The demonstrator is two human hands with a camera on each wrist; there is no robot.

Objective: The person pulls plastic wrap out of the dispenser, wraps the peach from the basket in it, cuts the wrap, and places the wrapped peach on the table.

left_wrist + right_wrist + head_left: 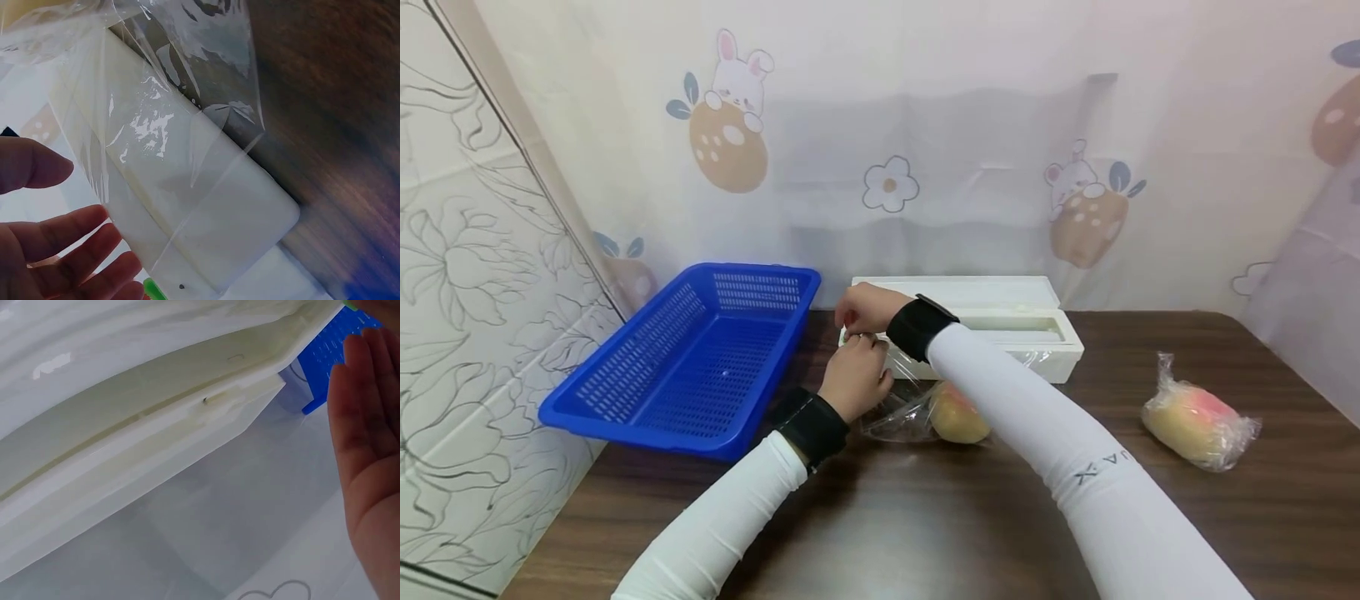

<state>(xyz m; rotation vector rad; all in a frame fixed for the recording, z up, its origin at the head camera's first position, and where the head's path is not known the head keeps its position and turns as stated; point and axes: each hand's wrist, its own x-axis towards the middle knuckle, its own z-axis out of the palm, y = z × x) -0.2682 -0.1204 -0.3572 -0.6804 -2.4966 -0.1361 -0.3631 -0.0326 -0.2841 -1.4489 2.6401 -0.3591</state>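
Observation:
A white cling-film dispenser box [1022, 333] lies open at the back of the brown table [925, 517]. Both hands meet at its left end. My right hand [865, 307] reaches over the box corner; in the right wrist view its fingers [369, 444] are straight, with their tips by a small green piece [351, 305]. My left hand [853, 375] sits just below, its fingers [69, 256] loosely spread beside the clear film [150, 125] drawn over the box [206, 200]. The film [902, 417] trails down to a bare yellow-pink fruit [958, 414].
A blue perforated basket [692, 358] stands to the left, tilted against the wall. A film-wrapped fruit [1195, 423] lies at the right of the table. A patterned curtain hangs behind the box.

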